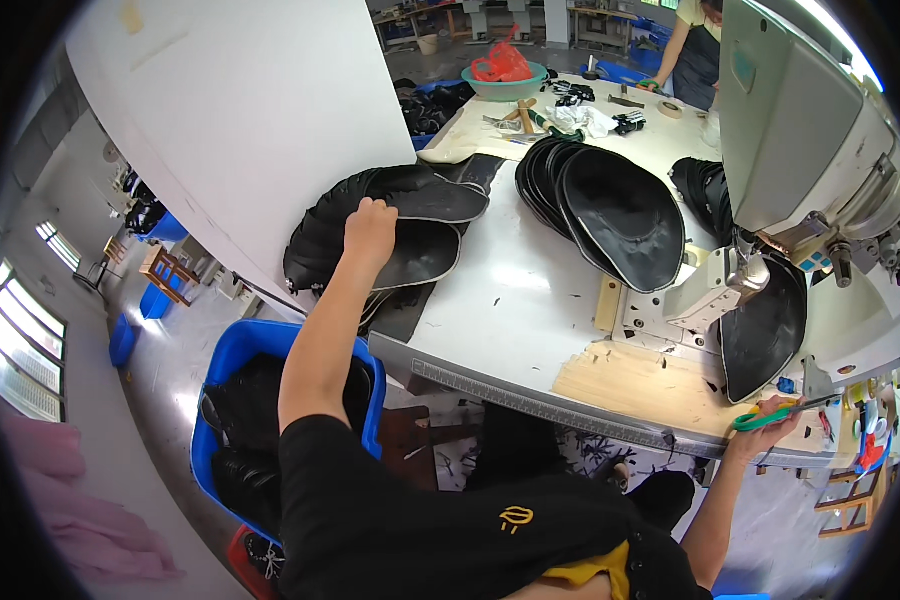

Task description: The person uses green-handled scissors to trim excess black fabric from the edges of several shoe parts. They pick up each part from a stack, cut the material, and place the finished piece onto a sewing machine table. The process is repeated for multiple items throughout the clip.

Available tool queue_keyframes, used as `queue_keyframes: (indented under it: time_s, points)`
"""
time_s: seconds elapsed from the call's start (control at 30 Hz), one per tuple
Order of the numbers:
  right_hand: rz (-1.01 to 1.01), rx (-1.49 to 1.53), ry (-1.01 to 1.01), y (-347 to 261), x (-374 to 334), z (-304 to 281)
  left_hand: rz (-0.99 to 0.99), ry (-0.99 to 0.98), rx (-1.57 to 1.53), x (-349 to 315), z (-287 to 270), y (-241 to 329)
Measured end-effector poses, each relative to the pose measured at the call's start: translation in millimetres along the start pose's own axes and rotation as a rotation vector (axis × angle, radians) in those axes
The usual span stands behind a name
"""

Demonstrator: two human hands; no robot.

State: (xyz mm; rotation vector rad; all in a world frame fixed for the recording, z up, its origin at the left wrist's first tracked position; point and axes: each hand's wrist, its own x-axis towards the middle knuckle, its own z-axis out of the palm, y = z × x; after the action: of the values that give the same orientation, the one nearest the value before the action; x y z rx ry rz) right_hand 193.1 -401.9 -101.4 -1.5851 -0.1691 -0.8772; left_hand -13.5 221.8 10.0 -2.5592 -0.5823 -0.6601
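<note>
My left hand (372, 232) is closed at a stack of black, leather-like curved pieces (330, 225) on the left of the table, its fingers pinching the edge of an upper piece. In my right hand (767, 428), near the table's front right edge, is a pair of scissors with green handles (750, 420), blades pointing right. Just above it, one black piece (765, 335) hangs by the arm of a sewing machine (715, 290). A second stack of rounded black pieces (625, 215) stands mid-table, left of the machine.
Left of my legs, a blue bin (215, 400) holds more black pieces. A white panel (240, 110) rises at the left. Farther back are a green basin (505, 88) with a red bag, tools, and another person (692, 55). A ruler strip (530, 398) edges the table.
</note>
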Motion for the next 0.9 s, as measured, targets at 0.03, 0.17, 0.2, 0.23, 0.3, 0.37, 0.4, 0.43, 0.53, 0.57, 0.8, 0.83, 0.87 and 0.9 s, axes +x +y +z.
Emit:
queue_keyframes:
  time_s: [0.03, 0.17, 0.2, 0.23, 0.3, 0.37, 0.4, 0.43, 0.53, 0.57, 0.8, 0.83, 0.87, 0.9]
  points:
    - [-0.057, 0.048, -0.024, 7, -1, -3, 0.045, 0.088, -0.074, -12, -10, 1]
    - [-0.037, 0.092, -0.011, -10, -3, 1, 0.217, 0.159, -0.349, -72, -65, 30]
    - [-0.036, 0.055, -0.002, -15, -2, 3, 0.313, 0.222, -0.348, -90, -66, 34]
    - [-0.035, 0.015, 0.009, -18, -3, 4, 0.373, 0.219, -0.348, -101, -68, 38]
    - [-0.028, -0.041, 0.032, -20, -2, 7, 0.447, 0.183, -0.356, -114, -68, 44]
    - [-0.012, -0.004, 0.027, -32, -3, 10, 0.488, 0.122, -0.37, -117, -61, 45]
    - [-0.006, 0.016, 0.029, -37, -4, 11, 0.473, 0.125, -0.361, -113, -58, 44]
    - [0.01, 0.012, 0.026, -34, -5, 9, 0.458, 0.128, -0.353, -105, -54, 41]
    - [0.038, 0.028, 0.006, -27, -2, 6, 0.362, 0.144, -0.319, -89, -38, 35]
    - [0.044, 0.044, 0.003, -27, -2, 6, 0.327, 0.163, -0.303, -82, -34, 37]
    - [-0.044, 0.098, -0.001, -24, -4, 8, 0.229, 0.026, -0.359, -67, -51, 43]
    - [-0.04, 0.096, 0.0, -20, -4, 6, 0.233, -0.011, -0.407, -64, -61, 46]
    - [-0.029, 0.099, -0.008, -19, -5, 5, 0.231, -0.055, -0.449, -63, -74, 46]
    - [-0.018, 0.078, -0.004, -18, -7, 4, 0.229, 0.102, -0.624, -52, -82, 48]
